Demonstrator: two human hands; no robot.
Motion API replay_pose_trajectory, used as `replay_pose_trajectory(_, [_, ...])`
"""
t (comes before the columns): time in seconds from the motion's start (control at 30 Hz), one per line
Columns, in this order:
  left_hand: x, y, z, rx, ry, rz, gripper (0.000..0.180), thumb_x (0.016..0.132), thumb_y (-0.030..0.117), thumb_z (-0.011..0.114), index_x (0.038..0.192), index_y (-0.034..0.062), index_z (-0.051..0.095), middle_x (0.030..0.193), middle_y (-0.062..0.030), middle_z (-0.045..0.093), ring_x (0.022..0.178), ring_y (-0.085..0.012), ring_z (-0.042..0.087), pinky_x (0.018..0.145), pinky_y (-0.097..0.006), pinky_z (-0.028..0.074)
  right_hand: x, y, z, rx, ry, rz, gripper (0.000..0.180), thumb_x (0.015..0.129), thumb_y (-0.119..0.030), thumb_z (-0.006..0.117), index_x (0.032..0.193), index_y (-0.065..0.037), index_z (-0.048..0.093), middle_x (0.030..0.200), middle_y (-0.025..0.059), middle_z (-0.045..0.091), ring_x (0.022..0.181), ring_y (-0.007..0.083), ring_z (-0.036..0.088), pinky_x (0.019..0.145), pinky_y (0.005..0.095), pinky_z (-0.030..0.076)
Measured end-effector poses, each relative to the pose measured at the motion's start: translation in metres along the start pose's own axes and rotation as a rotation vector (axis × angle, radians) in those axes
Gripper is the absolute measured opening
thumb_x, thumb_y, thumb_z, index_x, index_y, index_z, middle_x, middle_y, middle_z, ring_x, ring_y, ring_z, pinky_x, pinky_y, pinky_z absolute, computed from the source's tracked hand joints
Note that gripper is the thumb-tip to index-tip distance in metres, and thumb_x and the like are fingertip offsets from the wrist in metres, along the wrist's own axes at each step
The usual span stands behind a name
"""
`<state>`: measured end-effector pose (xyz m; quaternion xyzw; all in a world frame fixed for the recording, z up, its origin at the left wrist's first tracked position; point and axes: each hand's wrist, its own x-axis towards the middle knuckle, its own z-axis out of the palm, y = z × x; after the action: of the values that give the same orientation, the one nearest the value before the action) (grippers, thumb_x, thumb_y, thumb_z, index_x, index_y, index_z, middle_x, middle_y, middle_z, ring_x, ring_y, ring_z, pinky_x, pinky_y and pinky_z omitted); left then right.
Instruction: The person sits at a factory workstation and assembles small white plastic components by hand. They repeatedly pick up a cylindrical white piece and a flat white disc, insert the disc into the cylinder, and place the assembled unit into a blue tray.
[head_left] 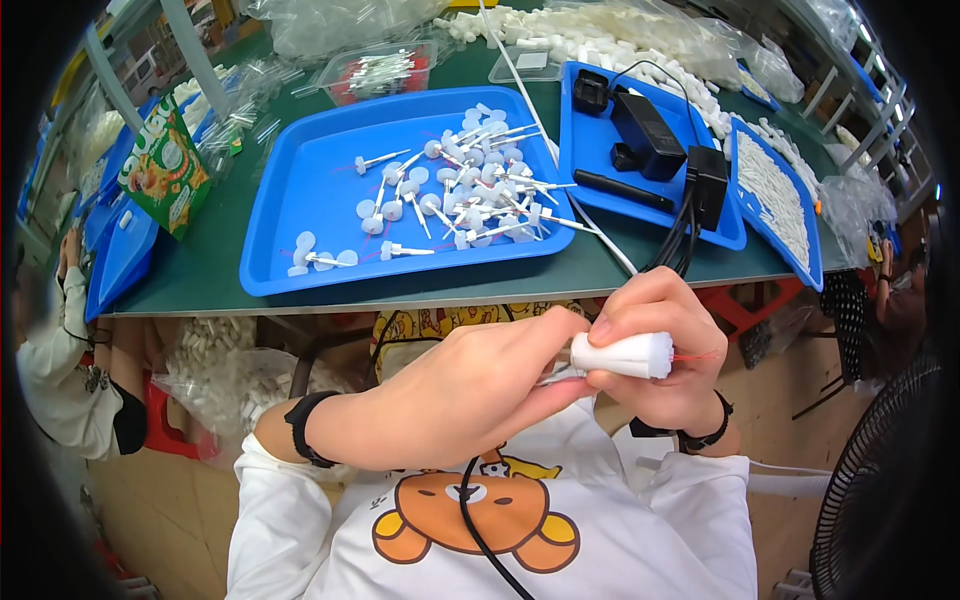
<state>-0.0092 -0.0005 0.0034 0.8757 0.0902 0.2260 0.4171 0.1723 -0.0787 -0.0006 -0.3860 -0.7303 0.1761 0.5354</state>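
Both the left hand [470, 395] and right hand [665, 350] pinch 1 white plastic cylinder [622, 355]; it looks light, stiff, best gripped around its ribbed body.

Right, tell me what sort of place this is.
Likely a small-parts assembly workshop: blue trays of white plastic parts on a green worktable, bags of parts beneath, and both hands fitting a white piece.

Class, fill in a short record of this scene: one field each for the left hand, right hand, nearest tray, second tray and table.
left hand: pinching a thin stem at the end of the white cylinder
right hand: gripping the white cylinder
nearest tray: blue tray, scattered white stemmed parts
second tray: blue tray, black adapters
table: green tabletop
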Motion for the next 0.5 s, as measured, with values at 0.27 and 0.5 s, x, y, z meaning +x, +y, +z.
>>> replay_pose_trajectory(0.27, [-0.003,-0.007,0.003,0.136,0.032,0.070,0.025,0.080,0.008,0.063,0.096,-0.0006,0.047,0.075,-0.0138,0.053,0.065,-0.0298,0.056,0.057,-0.035,0.044,0.000,0.003,0.001,0.189,-0.074,0.187,0.029,0.068,0.002,0.073,0.096,0.000,0.065,0.095,0.0089,0.057,0.085,0.0152,0.057,0.071,0.0261,0.046])
replay_pose_trajectory(0.5, [-0.001,-0.005,0.003,0.054,-0.011,-0.016,0.027,0.081,0.012,0.063,0.091,-0.0007,0.042,0.074,-0.0148,0.053,0.064,-0.0303,0.056,0.056,-0.035,0.044,-0.007,0.009,0.012,0.398,0.049,0.290,0.028,0.069,0.002,0.073,0.096,0.001,0.065,0.094,0.0057,0.052,0.085,0.0122,0.055,0.074,0.0260,0.046])
